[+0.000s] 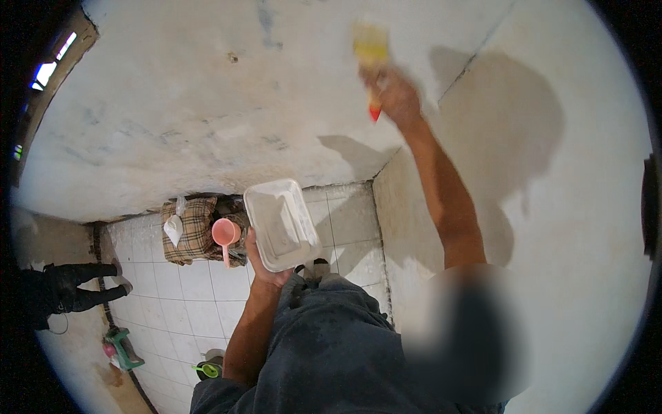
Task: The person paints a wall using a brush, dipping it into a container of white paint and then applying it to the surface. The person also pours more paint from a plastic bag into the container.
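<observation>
My right hand grips the handle of a paintbrush with a red handle tip, its bristles pointing up the picture at the pale, patchy plastered wall. The brush is blurred, and whether its bristles touch the wall I cannot tell. Below and to the left, my left hand holds a white rectangular plastic tub by its lower left side. The tub's inside is whitish; how much it holds is unclear.
On the tiled floor by the wall lie a plaid cloth bundle, a knotted plastic bag of white material and a pink dipper. A green stool and a dark bucket with a green dipper stand lower left. Another person stands far left.
</observation>
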{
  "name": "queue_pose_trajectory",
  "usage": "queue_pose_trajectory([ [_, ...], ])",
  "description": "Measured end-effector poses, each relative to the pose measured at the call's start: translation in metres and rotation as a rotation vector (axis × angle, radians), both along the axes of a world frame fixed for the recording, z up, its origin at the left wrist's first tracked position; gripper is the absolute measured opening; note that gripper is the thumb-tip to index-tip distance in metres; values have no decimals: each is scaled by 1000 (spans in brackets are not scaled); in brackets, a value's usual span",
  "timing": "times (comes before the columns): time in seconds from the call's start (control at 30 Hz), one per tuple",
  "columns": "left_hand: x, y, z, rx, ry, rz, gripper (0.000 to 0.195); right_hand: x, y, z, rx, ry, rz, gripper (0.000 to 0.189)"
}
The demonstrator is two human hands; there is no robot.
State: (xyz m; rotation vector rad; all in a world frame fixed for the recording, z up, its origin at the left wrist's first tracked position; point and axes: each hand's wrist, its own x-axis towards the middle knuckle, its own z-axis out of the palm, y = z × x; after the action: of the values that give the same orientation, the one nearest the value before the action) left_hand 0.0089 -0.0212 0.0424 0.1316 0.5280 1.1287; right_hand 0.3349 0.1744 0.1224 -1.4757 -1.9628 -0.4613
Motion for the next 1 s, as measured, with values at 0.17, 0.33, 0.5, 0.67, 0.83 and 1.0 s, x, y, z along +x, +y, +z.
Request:
queue_pose_trajectory([
  [0.17,3,0,-6,30,1,19,74,7,-26,-119,-321,-482,157,27],
  [0.33,-3,1,-9,46,-17,20,73,22,8,-51,-349,-251,201,17],
  [0.5,2,0,-6,57,-58,19,71,13,-7,110,294,-142,242,17],
  [0.67,3,0,-6,63,-118,-24,72,0,7,32,229,31,29,24],
  [0.83,6,5,-5,35,-61,-5,73,3,-24,-133,-133,-548,272,22],
  [1.0,12,8,-8,67,-74,-52,73,24,-6,-99,-607,-210,234,16],
])
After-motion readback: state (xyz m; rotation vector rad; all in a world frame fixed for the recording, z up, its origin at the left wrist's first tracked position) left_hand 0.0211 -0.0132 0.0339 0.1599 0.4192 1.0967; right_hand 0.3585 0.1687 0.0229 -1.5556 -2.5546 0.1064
